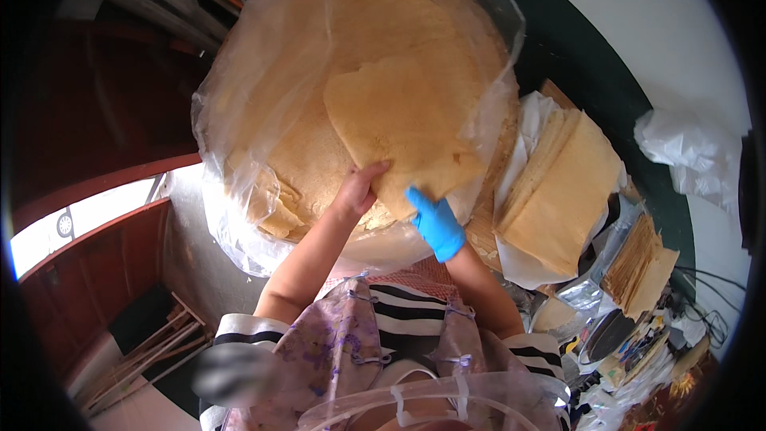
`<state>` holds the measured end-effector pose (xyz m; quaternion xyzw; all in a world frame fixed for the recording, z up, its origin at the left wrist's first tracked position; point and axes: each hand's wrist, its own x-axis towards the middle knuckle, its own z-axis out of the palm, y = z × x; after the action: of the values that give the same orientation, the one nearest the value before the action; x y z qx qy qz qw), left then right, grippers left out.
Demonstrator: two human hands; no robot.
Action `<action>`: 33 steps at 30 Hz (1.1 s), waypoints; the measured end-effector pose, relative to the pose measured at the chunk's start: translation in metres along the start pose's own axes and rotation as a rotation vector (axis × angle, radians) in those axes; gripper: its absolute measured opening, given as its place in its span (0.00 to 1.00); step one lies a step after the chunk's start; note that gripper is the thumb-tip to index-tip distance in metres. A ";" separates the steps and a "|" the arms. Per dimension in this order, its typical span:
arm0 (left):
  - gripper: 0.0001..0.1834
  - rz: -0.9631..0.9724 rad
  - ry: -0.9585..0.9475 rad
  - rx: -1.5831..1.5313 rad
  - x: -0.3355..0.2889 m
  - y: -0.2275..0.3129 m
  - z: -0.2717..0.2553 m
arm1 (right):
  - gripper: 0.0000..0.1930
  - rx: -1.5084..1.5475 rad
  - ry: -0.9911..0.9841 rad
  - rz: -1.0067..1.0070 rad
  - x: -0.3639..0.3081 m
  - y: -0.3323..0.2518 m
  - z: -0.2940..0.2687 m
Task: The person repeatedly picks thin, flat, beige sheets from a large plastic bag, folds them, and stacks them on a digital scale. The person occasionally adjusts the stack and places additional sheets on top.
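A folded sheet of thin tan flatbread point(395, 112) lies on a wide round stack of flatbreads point(399, 12). My bare left hand point(361, 189) pinches its near left edge, thumb on top and the other fingers mostly hidden beneath. At the near right edge is my right hand point(438, 227) in a blue glove, closed on the same flatbread with the thumb side showing. Clear plastic sheeting point(263, 88) drapes over the left and far parts of the stack and bunches around its near side. Broken flatbread pieces point(275, 211) sit at the stack's left edge.
To the right, a pile of folded flatbreads point(558, 191) rests on white wrapping, with a smaller browner pile point(634, 267) beyond. A white plastic bag point(690, 148) and dark cables point(706, 299) are farther right. Reddish-brown doors point(96, 96) and wooden sticks point(163, 351) stand left.
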<state>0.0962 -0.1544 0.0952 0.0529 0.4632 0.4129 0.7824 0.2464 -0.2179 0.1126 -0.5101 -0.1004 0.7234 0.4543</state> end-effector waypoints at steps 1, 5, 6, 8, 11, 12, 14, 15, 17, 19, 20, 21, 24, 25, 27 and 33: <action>0.27 -0.023 -0.024 0.019 -0.017 0.001 0.008 | 0.32 -0.114 -0.081 -0.022 -0.022 -0.007 -0.005; 0.26 -0.105 -0.370 0.003 -0.064 0.001 0.063 | 0.43 -0.225 -0.327 -0.066 -0.114 -0.045 -0.050; 0.27 -0.146 -0.473 0.016 -0.069 -0.001 0.081 | 0.43 -0.191 -0.324 -0.115 -0.134 -0.051 -0.062; 0.29 -0.220 -0.651 0.043 -0.075 -0.009 0.118 | 0.41 -0.160 -0.358 -0.084 -0.162 -0.054 -0.080; 0.32 -0.290 -0.809 0.129 -0.059 -0.046 0.178 | 0.39 -0.116 -0.459 0.004 -0.181 -0.055 -0.098; 0.33 -0.277 -0.871 0.114 -0.048 -0.063 0.194 | 0.39 -0.067 -0.522 -0.016 -0.185 -0.055 -0.100; 0.33 -0.318 -0.795 0.261 -0.018 -0.097 0.221 | 0.31 -0.426 -0.526 -0.026 -0.192 -0.059 -0.101; 0.32 -0.331 -0.759 0.349 -0.005 -0.111 0.226 | 0.30 -0.479 -0.520 -0.015 -0.195 -0.063 -0.100; 0.31 -0.352 -0.687 0.511 0.015 -0.131 0.229 | 0.27 -0.635 -0.469 0.057 -0.206 -0.079 -0.101; 0.31 -0.250 -0.663 0.653 0.024 -0.141 0.222 | 0.26 -0.901 -0.165 -0.176 -0.200 -0.100 -0.104; 0.32 -0.227 -0.576 0.774 0.024 -0.144 0.218 | 0.27 -0.921 0.028 -0.349 -0.192 -0.115 -0.110; 0.34 -0.027 -0.556 0.832 0.020 -0.148 0.214 | 0.27 -0.913 0.245 -0.519 -0.180 -0.131 -0.118; 0.42 0.775 -0.373 1.104 -0.004 -0.171 0.200 | 0.34 -1.510 0.662 -0.893 -0.121 -0.183 -0.150; 0.46 1.199 -0.315 1.200 -0.008 -0.180 0.194 | 0.36 -1.589 0.718 -0.864 -0.095 -0.195 -0.159; 0.45 1.317 -0.693 1.322 -0.017 -0.198 0.177 | 0.39 -1.752 0.737 -0.830 -0.051 -0.204 -0.173; 0.46 1.317 -1.112 1.790 -0.016 -0.222 0.151 | 0.40 -1.910 0.669 -0.142 0.003 -0.209 -0.170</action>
<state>0.3411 -0.2651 0.0879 0.9577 0.0731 0.1876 0.2054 0.5034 -0.1513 0.1596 -0.8293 -0.5343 0.1319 -0.0965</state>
